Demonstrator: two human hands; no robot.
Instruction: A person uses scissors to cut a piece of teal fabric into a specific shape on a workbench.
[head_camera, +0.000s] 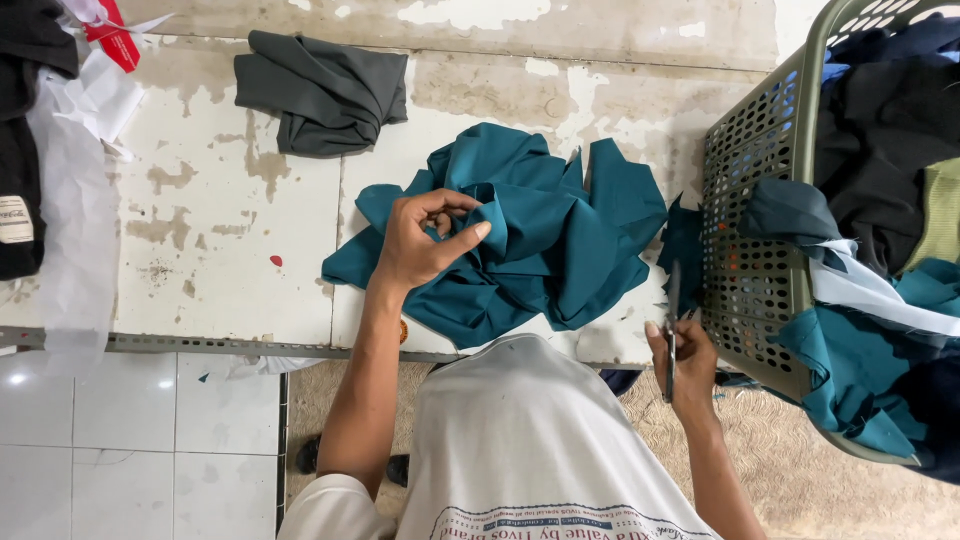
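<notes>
Garment workshop: fabric pieces, scissors, full basket.

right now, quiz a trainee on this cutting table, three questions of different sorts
1. True or false: the left hand pinches a fold of the teal fabric.
2. What does the right hand hold? A) scissors B) a pen C) a tape measure
3. Fill in: the grey folded cloth lies on the ___ beyond the teal fabric.

Key
1. True.
2. A, scissors, blades pointing away from the person, beside the green laundry basket.
3. Table, white with worn paint.
</notes>
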